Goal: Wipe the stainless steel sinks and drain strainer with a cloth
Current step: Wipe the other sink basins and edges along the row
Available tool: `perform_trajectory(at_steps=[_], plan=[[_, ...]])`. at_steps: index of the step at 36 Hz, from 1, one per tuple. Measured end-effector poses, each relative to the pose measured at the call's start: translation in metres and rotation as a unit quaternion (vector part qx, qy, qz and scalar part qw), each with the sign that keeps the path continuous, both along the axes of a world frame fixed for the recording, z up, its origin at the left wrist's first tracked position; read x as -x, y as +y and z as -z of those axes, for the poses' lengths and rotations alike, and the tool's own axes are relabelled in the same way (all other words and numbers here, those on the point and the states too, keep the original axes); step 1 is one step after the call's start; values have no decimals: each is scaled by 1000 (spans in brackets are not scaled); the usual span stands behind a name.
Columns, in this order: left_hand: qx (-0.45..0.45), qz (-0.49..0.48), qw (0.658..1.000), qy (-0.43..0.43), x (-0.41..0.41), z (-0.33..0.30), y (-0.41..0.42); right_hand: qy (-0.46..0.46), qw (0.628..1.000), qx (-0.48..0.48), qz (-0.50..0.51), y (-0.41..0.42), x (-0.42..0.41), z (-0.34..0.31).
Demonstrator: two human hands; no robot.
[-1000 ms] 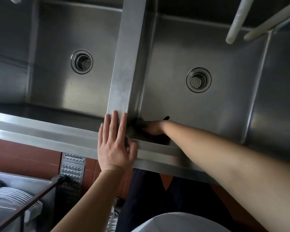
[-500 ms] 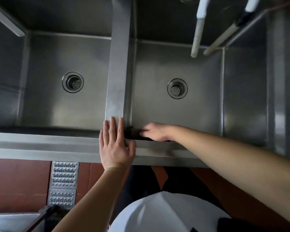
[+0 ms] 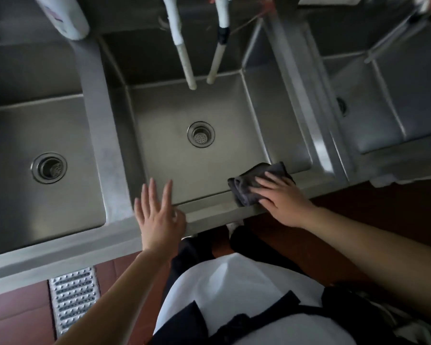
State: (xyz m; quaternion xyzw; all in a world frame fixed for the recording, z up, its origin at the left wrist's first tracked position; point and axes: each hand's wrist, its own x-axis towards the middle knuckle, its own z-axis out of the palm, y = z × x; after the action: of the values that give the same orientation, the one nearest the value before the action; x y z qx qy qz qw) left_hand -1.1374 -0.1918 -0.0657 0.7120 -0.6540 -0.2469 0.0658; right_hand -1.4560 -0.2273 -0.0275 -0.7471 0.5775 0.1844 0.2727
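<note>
Pressing cloth [image 3: 255, 184] flat with our right hand [image 3: 281, 199], fingers straight, on the middle sink's [image 3: 271, 135] front rim near its right corner | left hand [image 3: 157, 215] open over front rim | strainer [image 3: 200, 134] at basin centre

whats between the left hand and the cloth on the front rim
Only bare steel: the head view shows an uncovered stretch of the sink's front rim between the left hand and the dark cloth under the right hand.

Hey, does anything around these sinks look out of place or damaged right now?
Mostly no. The one oddity: the two hoses hanging over the middle sink are wrapped in tape, one with a dark band, which looks like a makeshift repair. The right hand presses the dark cloth on the front rim; no spills show.
</note>
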Motion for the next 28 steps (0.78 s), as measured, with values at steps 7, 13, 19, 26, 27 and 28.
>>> perform_trajectory(at_steps=[7,13,19,26,27,28], plan=[[-7,229,973,-21,97,-3,-1,75,994,66,33,25,96,3],[-27,255,964,-73,150,11,13,59,994,95,-20,28,171,9],[-52,156,980,-116,190,13,34,-12,987,141,-73,26,248,15],[-92,10,984,-151,246,3,40,-52,985,166,-15,22,331,22],[-96,-5,985,-145,255,0,40,-53,985,165,10,20,340,23],[-102,-17,985,-137,265,-4,40,-54,984,164,38,17,349,23]])
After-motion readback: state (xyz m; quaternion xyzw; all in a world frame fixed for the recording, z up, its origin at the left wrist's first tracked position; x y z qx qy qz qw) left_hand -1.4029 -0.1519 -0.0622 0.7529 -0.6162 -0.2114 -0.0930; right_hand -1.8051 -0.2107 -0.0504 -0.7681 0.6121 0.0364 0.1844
